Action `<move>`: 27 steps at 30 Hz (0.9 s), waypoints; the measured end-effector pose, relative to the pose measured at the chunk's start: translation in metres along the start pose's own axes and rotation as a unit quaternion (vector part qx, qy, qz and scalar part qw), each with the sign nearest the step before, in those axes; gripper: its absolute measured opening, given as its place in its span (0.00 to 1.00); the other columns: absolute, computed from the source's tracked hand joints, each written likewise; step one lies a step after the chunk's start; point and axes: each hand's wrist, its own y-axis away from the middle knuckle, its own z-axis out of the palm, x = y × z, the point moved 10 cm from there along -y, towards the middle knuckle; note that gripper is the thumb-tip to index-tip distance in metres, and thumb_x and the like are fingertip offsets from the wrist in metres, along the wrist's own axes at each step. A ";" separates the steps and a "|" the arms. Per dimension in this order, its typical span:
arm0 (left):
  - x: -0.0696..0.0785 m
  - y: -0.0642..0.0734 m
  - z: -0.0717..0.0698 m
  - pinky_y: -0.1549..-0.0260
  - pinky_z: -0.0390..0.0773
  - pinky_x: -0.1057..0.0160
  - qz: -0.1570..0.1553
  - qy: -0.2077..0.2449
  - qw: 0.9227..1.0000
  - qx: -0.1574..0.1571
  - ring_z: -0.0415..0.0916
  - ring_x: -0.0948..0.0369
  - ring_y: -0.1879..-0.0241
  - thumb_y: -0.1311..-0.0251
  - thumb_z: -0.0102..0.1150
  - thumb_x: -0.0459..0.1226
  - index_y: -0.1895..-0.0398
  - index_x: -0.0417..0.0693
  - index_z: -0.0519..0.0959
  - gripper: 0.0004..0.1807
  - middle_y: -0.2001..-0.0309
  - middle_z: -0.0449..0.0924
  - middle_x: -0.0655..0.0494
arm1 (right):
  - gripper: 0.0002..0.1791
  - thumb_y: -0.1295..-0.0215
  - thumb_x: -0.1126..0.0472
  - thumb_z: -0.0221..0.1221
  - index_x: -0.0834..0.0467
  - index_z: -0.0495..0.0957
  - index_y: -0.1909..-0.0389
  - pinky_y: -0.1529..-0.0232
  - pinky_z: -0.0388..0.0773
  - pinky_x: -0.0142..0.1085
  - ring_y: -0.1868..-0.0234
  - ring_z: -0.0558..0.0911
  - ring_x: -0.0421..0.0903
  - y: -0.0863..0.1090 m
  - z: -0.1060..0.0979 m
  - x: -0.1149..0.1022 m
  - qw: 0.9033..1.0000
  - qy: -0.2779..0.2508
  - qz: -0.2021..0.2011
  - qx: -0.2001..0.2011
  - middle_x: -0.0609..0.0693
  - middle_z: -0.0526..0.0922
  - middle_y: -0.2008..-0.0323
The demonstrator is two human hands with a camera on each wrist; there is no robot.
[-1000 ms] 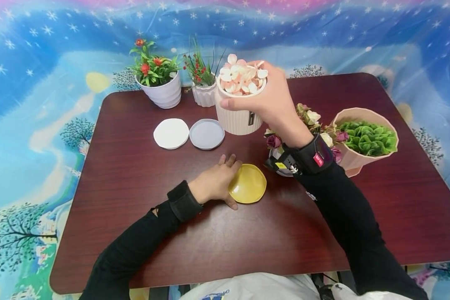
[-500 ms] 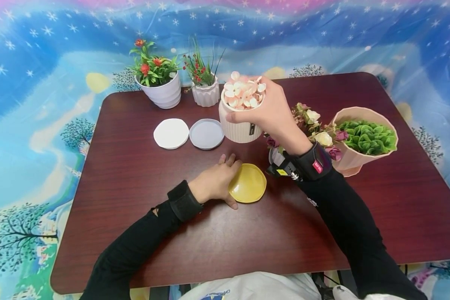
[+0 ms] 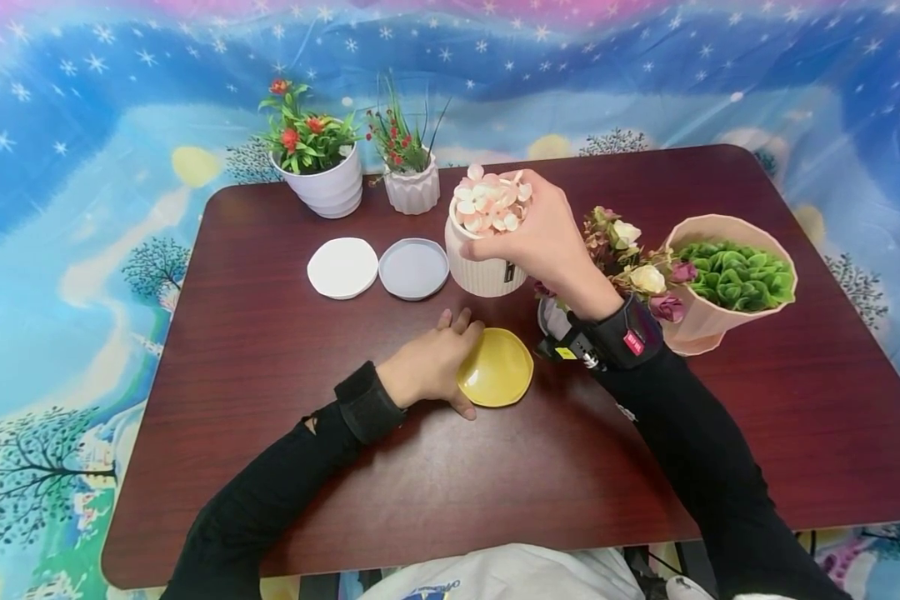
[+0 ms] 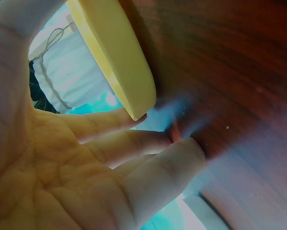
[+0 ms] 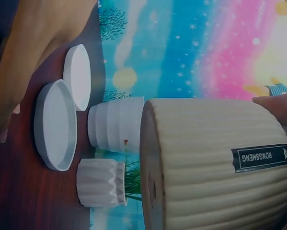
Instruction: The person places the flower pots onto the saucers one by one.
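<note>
A glossy red-brown table (image 3: pixel 570 483) before a snowflake-printed cloth (image 3: pixel 630 75) carries, along its far edge by the left corner, a white pot (image 3: pixel 321 190) of red flowers (image 3: pixel 290 137) and a fluted pot (image 3: pixel 412 193) of grass and berries (image 3: pixel 397 142), with a pink pot (image 3: pixel 699 321) of green leaves (image 3: pixel 742 277) toward the right edge. The right hand (image 3: pixel 543 237) grips a ribbed cream pot (image 3: pixel 480 275) of pale pink blossoms (image 3: pixel 489 202), black-labelled, raised above mid-table; the left hand (image 3: pixel 427 358), fingers loosely spread, touches a shiny yellow dish (image 3: pixel 501 373) mid-table.

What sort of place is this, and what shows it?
Probably a staged indoor display corner: a blue snowflake-printed cloth backdrop hangs behind a dark-red wood-grain table bearing a round white ridged flowerpot.
</note>
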 end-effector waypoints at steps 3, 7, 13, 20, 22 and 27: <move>0.001 0.001 -0.001 0.32 0.74 0.44 0.002 -0.004 1.000 0.002 0.67 0.27 0.30 0.69 0.94 0.54 0.26 0.32 0.64 0.68 0.26 0.64 0.23 | 0.44 0.59 0.59 0.83 0.61 0.76 0.37 0.41 0.74 0.41 0.46 0.78 0.47 0.002 -0.001 0.002 1.000 0.026 0.003 0.010 0.54 0.79 0.44; 0.000 0.000 0.000 0.32 0.74 0.44 0.001 -0.006 1.000 0.000 0.67 0.27 0.30 0.68 0.93 0.55 0.26 0.33 0.64 0.68 0.26 0.63 0.24 | 0.46 0.61 0.55 0.83 0.61 0.76 0.37 0.40 0.71 0.42 0.44 0.71 0.49 0.004 -0.001 0.004 0.998 0.065 0.010 0.018 0.54 0.71 0.43; -0.002 -0.002 0.002 0.32 0.75 0.44 -0.004 -0.011 1.000 -0.003 0.67 0.28 0.30 0.68 0.93 0.55 0.25 0.33 0.64 0.69 0.25 0.63 0.26 | 0.45 0.62 0.54 0.83 0.60 0.78 0.39 0.42 0.70 0.44 0.45 0.70 0.50 0.007 0.002 0.005 0.995 0.103 0.003 0.004 0.56 0.69 0.44; -0.002 -0.001 0.000 0.35 0.77 0.44 -0.006 -0.009 1.000 0.003 0.67 0.28 0.30 0.69 0.93 0.55 0.24 0.33 0.64 0.70 0.25 0.64 0.27 | 0.45 0.62 0.54 0.81 0.63 0.77 0.38 0.45 0.68 0.44 0.45 0.69 0.52 0.009 0.005 0.003 0.991 0.134 -0.017 -0.019 0.58 0.70 0.44; -0.002 -0.001 0.000 0.35 0.78 0.44 -0.005 -0.009 1.000 0.005 0.67 0.28 0.30 0.70 0.94 0.55 0.24 0.33 0.63 0.70 0.25 0.63 0.27 | 0.45 0.62 0.55 0.80 0.64 0.76 0.38 0.45 0.68 0.45 0.45 0.68 0.53 0.010 0.007 0.004 0.989 0.142 -0.019 -0.027 0.59 0.69 0.44; -0.003 -0.001 0.002 0.35 0.77 0.44 -0.008 -0.008 1.000 -0.003 0.65 0.28 0.29 0.68 0.93 0.56 0.23 0.34 0.63 0.70 0.24 0.62 0.28 | 0.46 0.63 0.56 0.79 0.65 0.75 0.37 0.43 0.70 0.49 0.44 0.69 0.54 0.012 0.010 0.006 0.985 0.168 -0.011 -0.043 0.59 0.69 0.42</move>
